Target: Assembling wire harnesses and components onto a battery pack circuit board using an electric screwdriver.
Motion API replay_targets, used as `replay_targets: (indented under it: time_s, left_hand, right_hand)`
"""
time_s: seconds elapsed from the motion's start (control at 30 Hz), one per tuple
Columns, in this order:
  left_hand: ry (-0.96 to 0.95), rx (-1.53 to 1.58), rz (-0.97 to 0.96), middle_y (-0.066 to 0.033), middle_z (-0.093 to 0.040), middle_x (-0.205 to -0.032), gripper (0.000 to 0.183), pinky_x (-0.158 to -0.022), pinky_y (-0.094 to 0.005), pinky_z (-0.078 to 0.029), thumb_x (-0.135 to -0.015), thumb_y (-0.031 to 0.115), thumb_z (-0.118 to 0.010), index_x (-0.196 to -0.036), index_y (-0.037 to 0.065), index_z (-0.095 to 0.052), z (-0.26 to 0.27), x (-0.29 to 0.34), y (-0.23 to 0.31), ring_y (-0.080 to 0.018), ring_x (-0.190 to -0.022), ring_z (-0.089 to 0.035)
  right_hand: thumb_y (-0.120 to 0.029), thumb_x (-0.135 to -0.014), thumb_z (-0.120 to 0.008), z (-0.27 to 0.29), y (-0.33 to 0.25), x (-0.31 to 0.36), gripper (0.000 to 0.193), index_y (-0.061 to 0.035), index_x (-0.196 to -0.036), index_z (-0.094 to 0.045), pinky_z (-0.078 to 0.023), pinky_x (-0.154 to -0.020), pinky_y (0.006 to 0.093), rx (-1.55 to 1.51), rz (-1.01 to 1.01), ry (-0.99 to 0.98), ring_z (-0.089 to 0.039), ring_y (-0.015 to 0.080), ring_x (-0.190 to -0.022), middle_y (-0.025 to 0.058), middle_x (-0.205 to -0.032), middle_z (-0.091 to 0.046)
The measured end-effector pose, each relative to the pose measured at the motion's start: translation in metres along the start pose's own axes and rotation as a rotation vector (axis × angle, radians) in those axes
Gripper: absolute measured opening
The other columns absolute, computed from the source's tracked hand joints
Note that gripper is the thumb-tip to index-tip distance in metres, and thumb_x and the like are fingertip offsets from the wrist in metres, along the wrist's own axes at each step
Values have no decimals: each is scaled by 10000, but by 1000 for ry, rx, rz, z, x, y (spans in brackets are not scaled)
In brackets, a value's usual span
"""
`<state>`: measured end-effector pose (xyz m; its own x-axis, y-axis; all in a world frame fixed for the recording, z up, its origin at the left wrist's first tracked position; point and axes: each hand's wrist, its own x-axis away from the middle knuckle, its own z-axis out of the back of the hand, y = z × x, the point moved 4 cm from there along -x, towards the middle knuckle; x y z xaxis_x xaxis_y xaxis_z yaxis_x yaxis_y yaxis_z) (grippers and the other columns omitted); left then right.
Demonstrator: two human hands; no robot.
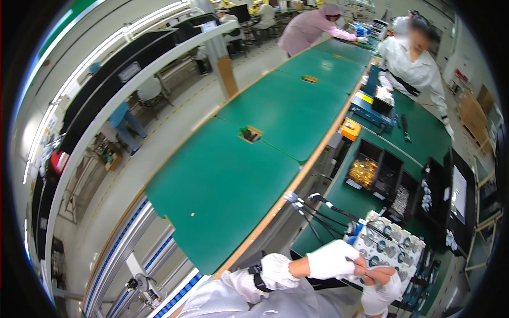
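My left hand (335,259), in a white glove that leaves the fingertips bare, reaches in from the lower edge. Its fingers are pinched together against those of my right hand (383,289), gloved the same way and also closed. Whatever they pinch is too small or hidden to make out. Both hands are over the near edge of a white block with rows of round holes (366,243), which holds grey-green round parts. Black cables (324,218) run beside the block's far left side, their ends bundled.
Black bins of gold-coloured parts (363,170), dark parts (391,170) and small silver parts (401,200) stand beyond the block. A blue box-shaped device (371,110) is farther off. A long green table (286,116) runs along the left. Co-workers in white (411,63) and pink (310,29) stand far off.
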<state>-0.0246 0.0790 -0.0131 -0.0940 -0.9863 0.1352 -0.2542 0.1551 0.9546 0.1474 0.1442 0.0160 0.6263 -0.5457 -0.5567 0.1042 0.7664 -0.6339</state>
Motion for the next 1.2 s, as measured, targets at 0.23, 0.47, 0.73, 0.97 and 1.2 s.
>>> replay_targets:
  time_s: [0.23,0.47,0.73,0.97,1.2]
  left_hand:
    - [358,-561,-324,-141,-723,-883,151,-739,-342,-564,-915,89,-641,-1018,31,-733,1,17,14,-312,-780,-700]
    - [396,-1205,-482,-93,-653,-973,234,-728,-377,-541,-846,128,-702,-1079,116,-703,0,-19,40,-266,-837,-648]
    - [215,-1327,-634,-69,-675,-921,221,-722,-376,-546,-727,71,-716,-942,105,-678,19,-58,21,-267,-841,-648]
    - [454,-935,-534,-91,-701,-756,84,-606,-302,-532,-770,70,-789,-854,68,-785,17,-48,22,-240,-645,-675]
    - [512,-784,-544,-100,-690,-767,115,-663,-343,-547,-757,65,-740,-869,66,-762,21,-44,10,-274,-715,-685]
  right_hand:
    - [67,-692,-701,-10,-9,-20,393,-79,-1056,-730,-544,-616,366,147,233,-122,-684,275,-770,87,-934,-706]
    - [-17,-837,-679,6,27,-36,84,-34,-919,-671,-531,-709,393,400,-283,11,-670,333,-779,153,-887,-684]
    - [-65,-880,-671,-6,41,-50,89,-39,-962,-693,-533,-687,380,110,-443,-80,-684,307,-741,138,-843,-703]
    - [-52,-856,-756,-9,30,-52,110,3,-948,-732,-550,-709,294,-42,-389,88,-720,195,-751,120,-839,-747]
    - [-51,-854,-767,-15,26,-51,136,18,-968,-739,-555,-707,287,-31,-393,116,-721,191,-745,123,-837,-754]
